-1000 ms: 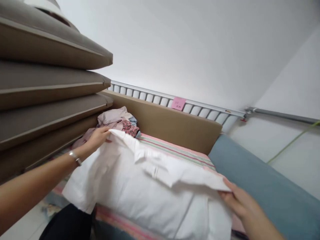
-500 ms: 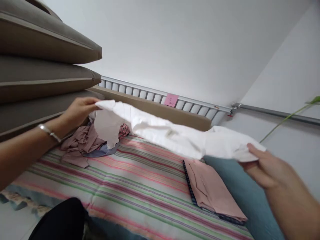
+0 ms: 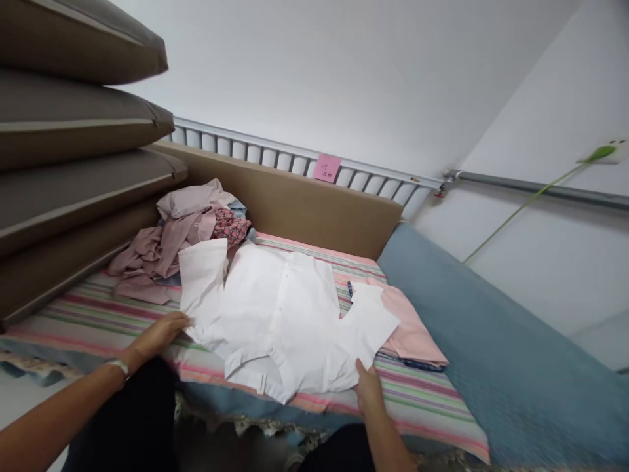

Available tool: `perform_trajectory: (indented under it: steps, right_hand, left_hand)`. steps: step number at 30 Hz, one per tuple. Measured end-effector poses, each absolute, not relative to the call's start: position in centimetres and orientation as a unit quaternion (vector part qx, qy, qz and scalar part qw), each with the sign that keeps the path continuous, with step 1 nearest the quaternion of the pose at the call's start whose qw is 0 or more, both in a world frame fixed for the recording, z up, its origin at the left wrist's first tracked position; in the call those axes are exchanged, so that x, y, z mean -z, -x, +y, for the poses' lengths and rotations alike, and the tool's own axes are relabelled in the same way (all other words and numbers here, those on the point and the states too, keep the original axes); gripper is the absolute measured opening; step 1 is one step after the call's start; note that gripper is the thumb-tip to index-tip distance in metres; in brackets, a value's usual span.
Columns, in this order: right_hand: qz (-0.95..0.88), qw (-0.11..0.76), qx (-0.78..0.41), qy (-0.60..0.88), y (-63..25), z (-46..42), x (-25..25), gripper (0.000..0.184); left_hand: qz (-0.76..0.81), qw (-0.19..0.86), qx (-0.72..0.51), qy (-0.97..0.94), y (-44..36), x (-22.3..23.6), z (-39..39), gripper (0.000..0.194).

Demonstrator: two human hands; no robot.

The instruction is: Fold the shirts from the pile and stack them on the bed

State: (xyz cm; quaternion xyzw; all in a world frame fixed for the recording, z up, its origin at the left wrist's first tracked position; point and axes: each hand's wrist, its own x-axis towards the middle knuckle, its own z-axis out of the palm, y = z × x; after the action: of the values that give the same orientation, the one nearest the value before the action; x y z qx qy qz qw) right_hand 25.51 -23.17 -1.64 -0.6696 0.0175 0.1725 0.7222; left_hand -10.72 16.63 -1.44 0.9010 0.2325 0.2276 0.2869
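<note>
A white short-sleeved shirt (image 3: 280,308) lies spread out on the striped sheet (image 3: 122,321), its collar toward me and its button front facing up. My left hand (image 3: 164,330) pinches the edge of the sleeve on the left. At the other side my right hand (image 3: 367,383) grips the shirt near the right sleeve, its fingertips partly hidden. The right sleeve overlaps a folded pink garment (image 3: 413,328), which rests on dark blue cloth. Behind the left sleeve sits a crumpled heap of clothes (image 3: 191,216) in pink, floral and blue.
Stacked brown cushions (image 3: 83,124) rise on the left. A brown backrest board (image 3: 295,203) runs along the back, below a white radiator (image 3: 250,152) with a pink note (image 3: 327,168). Blue padding (image 3: 491,341) borders the right side. A green plant stem (image 3: 531,200) crosses the wall.
The white shirt, held stretched in the air before, now lies flat on the sheet. Both hands have come down and nearer to me, still on the shirt. The view has shifted.
</note>
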Motion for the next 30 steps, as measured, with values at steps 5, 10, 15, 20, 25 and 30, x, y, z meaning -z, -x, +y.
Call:
perform_trajectory:
  steps: [5,10,15,20,25,30]
  right_hand:
    - [0.064,0.740,-0.211,0.635,-25.8,-24.4,1.0,0.059]
    - [0.084,0.753,-0.245,0.605,-25.4,-25.5,0.4,0.048]
    - [0.099,0.763,-0.288,0.570,-21.1,-25.5,1.5,0.046]
    - [0.088,0.771,-0.362,0.517,-14.8,-24.4,2.9,0.062]
    - [0.083,0.752,-0.390,0.525,-12.8,-23.0,1.3,0.057]
    - [0.033,0.731,-0.366,0.575,-14.0,-22.8,0.9,0.050]
  left_hand:
    - [0.273,0.285,-0.245,-0.886,11.5,0.5,16.9,0.028]
    - [0.301,0.271,-0.316,-0.858,12.7,-1.2,15.5,0.030]
    - [0.503,0.466,-0.404,-0.605,11.8,1.6,6.9,0.043]
    - [0.459,0.684,-0.399,-0.402,9.5,2.7,-0.3,0.035]
    - [0.444,0.725,-0.387,-0.356,7.9,1.0,-2.0,0.026]
    - [0.438,0.771,-0.317,-0.335,5.8,0.6,-3.1,0.032]
